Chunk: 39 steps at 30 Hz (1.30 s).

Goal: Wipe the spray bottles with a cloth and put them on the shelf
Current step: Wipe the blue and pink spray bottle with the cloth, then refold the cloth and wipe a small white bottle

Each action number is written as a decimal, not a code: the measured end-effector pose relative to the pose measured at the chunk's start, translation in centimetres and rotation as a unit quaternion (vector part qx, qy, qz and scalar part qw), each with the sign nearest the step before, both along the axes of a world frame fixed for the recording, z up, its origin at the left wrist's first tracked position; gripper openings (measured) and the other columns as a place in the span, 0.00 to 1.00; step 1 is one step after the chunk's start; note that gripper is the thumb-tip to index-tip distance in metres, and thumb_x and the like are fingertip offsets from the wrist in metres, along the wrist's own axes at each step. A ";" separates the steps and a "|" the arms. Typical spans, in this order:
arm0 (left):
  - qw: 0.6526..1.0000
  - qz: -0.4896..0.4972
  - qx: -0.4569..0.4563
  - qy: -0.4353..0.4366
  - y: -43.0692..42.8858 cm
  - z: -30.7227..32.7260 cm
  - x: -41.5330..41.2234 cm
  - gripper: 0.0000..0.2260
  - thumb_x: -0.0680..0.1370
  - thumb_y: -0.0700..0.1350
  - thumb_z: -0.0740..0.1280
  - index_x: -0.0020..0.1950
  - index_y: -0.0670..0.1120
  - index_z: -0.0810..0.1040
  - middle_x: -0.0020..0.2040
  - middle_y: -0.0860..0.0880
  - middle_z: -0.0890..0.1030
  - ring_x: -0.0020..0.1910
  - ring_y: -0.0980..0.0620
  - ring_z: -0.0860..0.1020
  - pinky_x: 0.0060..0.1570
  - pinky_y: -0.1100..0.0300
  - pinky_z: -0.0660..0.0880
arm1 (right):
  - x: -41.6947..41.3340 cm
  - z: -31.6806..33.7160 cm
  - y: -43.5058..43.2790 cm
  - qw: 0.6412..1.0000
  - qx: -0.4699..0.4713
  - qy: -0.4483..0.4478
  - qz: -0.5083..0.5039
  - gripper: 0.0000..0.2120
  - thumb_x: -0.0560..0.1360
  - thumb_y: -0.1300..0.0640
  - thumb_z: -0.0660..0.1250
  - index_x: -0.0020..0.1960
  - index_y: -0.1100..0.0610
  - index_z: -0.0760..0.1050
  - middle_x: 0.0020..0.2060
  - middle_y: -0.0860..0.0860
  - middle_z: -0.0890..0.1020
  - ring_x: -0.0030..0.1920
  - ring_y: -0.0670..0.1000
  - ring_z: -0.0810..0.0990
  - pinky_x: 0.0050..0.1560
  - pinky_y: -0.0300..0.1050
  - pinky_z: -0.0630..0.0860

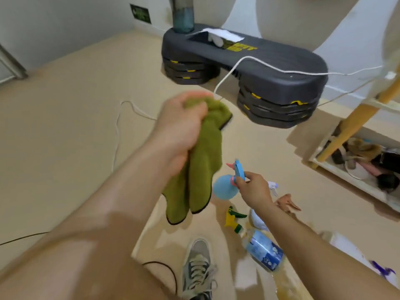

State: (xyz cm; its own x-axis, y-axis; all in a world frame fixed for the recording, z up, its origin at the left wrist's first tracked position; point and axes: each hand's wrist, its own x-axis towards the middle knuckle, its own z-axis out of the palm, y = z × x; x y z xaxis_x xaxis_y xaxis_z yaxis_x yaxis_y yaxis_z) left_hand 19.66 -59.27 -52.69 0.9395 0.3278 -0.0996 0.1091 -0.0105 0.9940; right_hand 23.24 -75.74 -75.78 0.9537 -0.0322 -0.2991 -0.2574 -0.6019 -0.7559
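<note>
Round light-blue spray bottle (224,188), pink collar, blue trigger head, sits low over the beige floor (65,126), tilted. R hand (253,189) grips it at neck/trigger, fingers curled. L hand (181,124) is raised, clenched round a bunched olive-green cloth (203,161) w/ dark edging. Cloth hangs just left of the bottle; contact unclear. White shelf (350,182) at far right, well apart.

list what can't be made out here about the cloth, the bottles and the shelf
- Head view: fingertips of the left grip, blurred by motion and buried in the olive green microfibre cloth.
- Neck of the round light blue plastic spray bottle, partly covered by the right grip.
- Print on the blue label of the clear plastic bottle, too blurred.
- Low white shelf, cut off by the right edge.
</note>
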 end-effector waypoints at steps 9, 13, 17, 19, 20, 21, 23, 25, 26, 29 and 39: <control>0.976 -0.031 0.191 0.103 3.3 -3.3 0.1 0.09 0.82 0.41 0.64 0.53 0.53 0.82 0.48 0.51 0.84 0.46 0.55 0.83 0.45 0.61 0.78 | 3.1 -5.7 4.5 0.995 -0.042 0.024 0.084 0.11 0.81 0.54 0.61 0.57 0.58 0.79 0.44 0.57 0.82 0.39 0.55 0.77 0.37 0.47 0.70; 0.957 -0.076 0.252 0.120 3.0 -3.9 -0.1 0.09 0.81 0.43 0.64 0.52 0.54 0.83 0.47 0.56 0.84 0.48 0.58 0.82 0.50 0.61 0.77 | 4.6 -6.5 5.9 0.993 -0.043 0.032 0.107 0.12 0.82 0.56 0.59 0.62 0.58 0.75 0.47 0.57 0.81 0.43 0.58 0.79 0.39 0.49 0.72; 0.948 -0.093 0.275 0.128 2.5 -4.2 0.1 0.09 0.82 0.44 0.63 0.52 0.55 0.82 0.46 0.57 0.84 0.47 0.59 0.81 0.49 0.62 0.77 | 6.0 -5.4 5.9 0.985 -0.049 0.109 0.128 0.28 0.82 0.53 0.59 0.79 0.57 0.55 0.61 0.61 0.78 0.56 0.62 0.79 0.47 0.49 0.72; 0.945 -0.098 0.287 0.125 2.1 -4.1 0.1 0.08 0.82 0.45 0.63 0.51 0.55 0.81 0.45 0.56 0.83 0.46 0.57 0.81 0.47 0.60 0.77 | 5.7 -3.3 5.1 0.980 -0.059 0.135 0.134 0.36 0.81 0.52 0.62 0.81 0.56 0.46 0.59 0.61 0.78 0.52 0.61 0.79 0.47 0.50 0.74; 0.944 -0.099 0.292 0.121 1.9 -3.9 0.1 0.08 0.81 0.45 0.63 0.51 0.55 0.81 0.44 0.56 0.83 0.45 0.57 0.81 0.45 0.60 0.76 | 5.4 -1.8 4.4 0.981 -0.057 0.129 0.129 0.38 0.80 0.52 0.63 0.81 0.56 0.45 0.60 0.62 0.78 0.50 0.60 0.78 0.48 0.50 0.74; 0.944 -0.100 0.291 0.117 1.7 -3.7 0.1 0.08 0.81 0.45 0.63 0.51 0.55 0.81 0.44 0.55 0.83 0.44 0.57 0.81 0.44 0.61 0.76 | 5.0 0.0 3.5 0.987 -0.034 0.112 0.114 0.38 0.79 0.51 0.65 0.81 0.55 0.47 0.61 0.62 0.77 0.49 0.58 0.76 0.50 0.49 0.74; 0.955 -0.103 0.257 0.102 1.0 -3.2 0.1 0.08 0.82 0.44 0.63 0.50 0.54 0.81 0.43 0.52 0.84 0.41 0.56 0.82 0.41 0.61 0.77 | 3.5 3.7 1.4 0.985 0.128 0.091 0.065 0.30 0.80 0.48 0.65 0.78 0.48 0.59 0.62 0.59 0.79 0.52 0.52 0.77 0.55 0.48 0.72; 0.976 -0.108 0.171 0.085 0.1 -2.6 0.0 0.08 0.82 0.42 0.63 0.50 0.51 0.81 0.42 0.49 0.84 0.39 0.54 0.82 0.38 0.60 0.77 | 1.2 6.9 -0.4 0.934 0.325 0.132 0.064 0.24 0.77 0.37 0.63 0.71 0.43 0.71 0.61 0.52 0.82 0.61 0.48 0.79 0.62 0.50 0.72; 0.984 -0.111 0.120 0.073 -0.6 -2.2 -0.1 0.08 0.83 0.41 0.63 0.50 0.49 0.80 0.40 0.48 0.83 0.37 0.54 0.81 0.36 0.61 0.77 | 0.0 7.8 -1.2 0.910 0.378 0.146 0.090 0.28 0.74 0.32 0.62 0.69 0.44 0.73 0.61 0.49 0.82 0.64 0.47 0.78 0.65 0.52 0.71; 0.993 -0.116 0.010 0.029 -2.8 -0.8 -0.6 0.09 0.82 0.37 0.62 0.49 0.46 0.80 0.38 0.46 0.81 0.36 0.51 0.79 0.35 0.61 0.76 | -3.5 9.3 -3.3 0.906 0.397 0.091 0.114 0.28 0.75 0.32 0.62 0.63 0.51 0.78 0.57 0.48 0.84 0.60 0.47 0.81 0.64 0.50 0.74; 0.984 -0.171 0.053 0.000 -8.9 -0.5 -4.3 0.20 0.74 0.27 0.57 0.45 0.48 0.82 0.37 0.47 0.82 0.35 0.48 0.78 0.35 0.58 0.75 | -13.8 14.8 -11.9 0.931 0.364 0.003 0.036 0.13 0.72 0.55 0.72 0.51 0.63 0.84 0.46 0.63 0.85 0.44 0.54 0.84 0.47 0.46 0.80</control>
State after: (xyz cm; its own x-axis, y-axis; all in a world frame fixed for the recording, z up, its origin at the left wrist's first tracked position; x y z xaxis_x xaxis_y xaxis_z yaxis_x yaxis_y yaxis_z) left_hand 15.38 -68.15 -53.15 0.9967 0.0006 -0.0814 0.0806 -0.1505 0.9853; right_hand 9.41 -87.66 -60.99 0.9436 0.2452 -0.2225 -0.2424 0.0539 -0.9687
